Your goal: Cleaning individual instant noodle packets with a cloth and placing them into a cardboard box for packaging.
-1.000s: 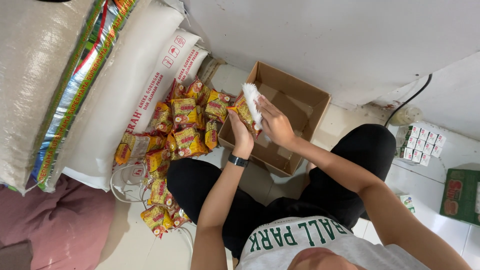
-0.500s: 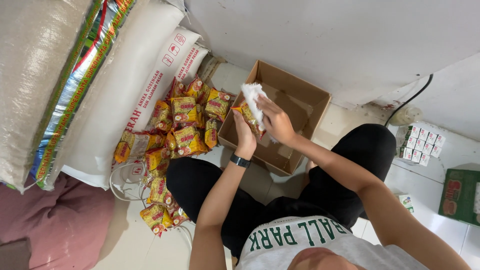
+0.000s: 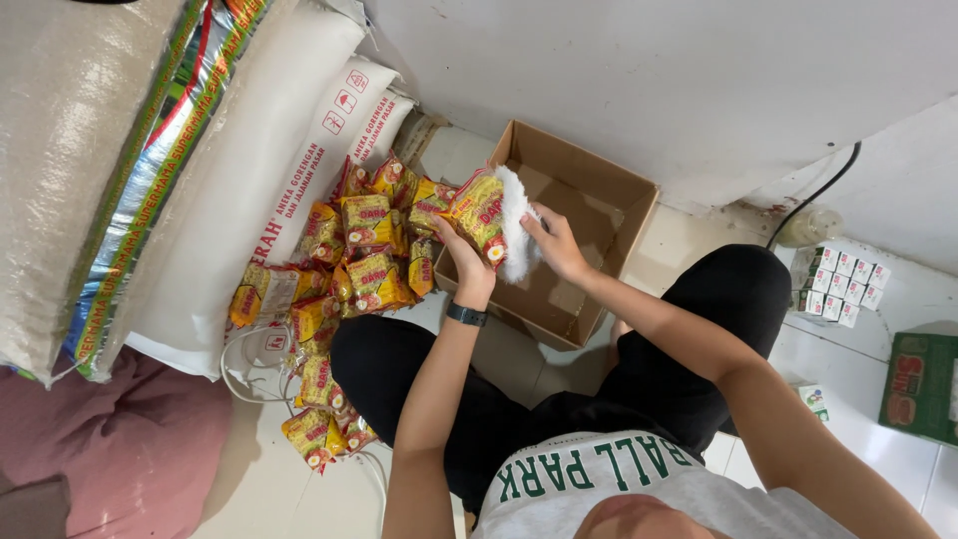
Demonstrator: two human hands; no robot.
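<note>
Crowding the box (image 3: 609,215): noodle packets (image 3: 369,269), sacks (image 3: 249,190).

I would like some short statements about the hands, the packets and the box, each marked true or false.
1. Both hands hold a stack of yellow packets over the cardboard box. True.
2. The cardboard box is already full of packets. False: its inside shows bare brown cardboard.
3. The left hand has a dark band on its wrist. True.
4. The right hand rests on the floor. False: it touches the white side of the stack held over the box.
5. A pile of yellow packets lies beside large white sacks. True.
6. The person wears red trousers. False: they are black.
</note>
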